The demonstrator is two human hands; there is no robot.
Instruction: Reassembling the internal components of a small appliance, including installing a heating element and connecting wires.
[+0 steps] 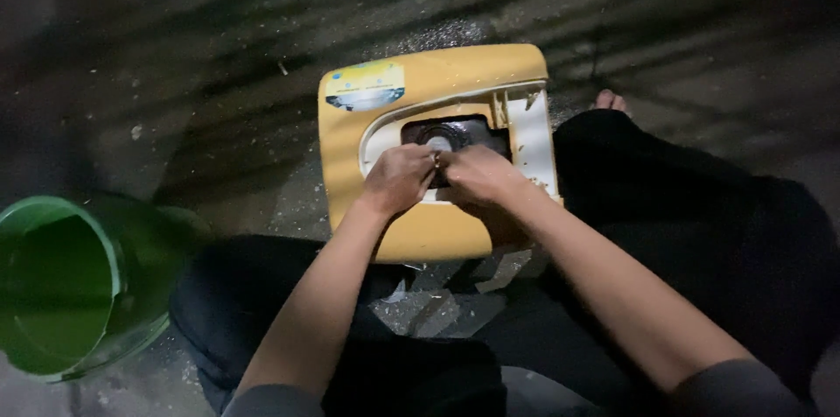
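A yellow plastic appliance housing (420, 84) with a white inner panel (534, 137) lies flat on the wet concrete floor between my knees. A dark round opening (455, 131) sits in its middle. My left hand (398, 176) and my right hand (479, 174) rest side by side on the near rim of that opening, fingers curled and touching each other. A ring shows on one finger where the hands meet. What the fingers grip is hidden under them. A blue and yellow sticker (366, 86) marks the housing's far left corner.
A green plastic bucket (66, 281) stands at the left near my left knee. My legs in dark trousers (700, 207) flank the housing, and a bare foot (610, 101) shows at the right. The floor is wet, speckled concrete.
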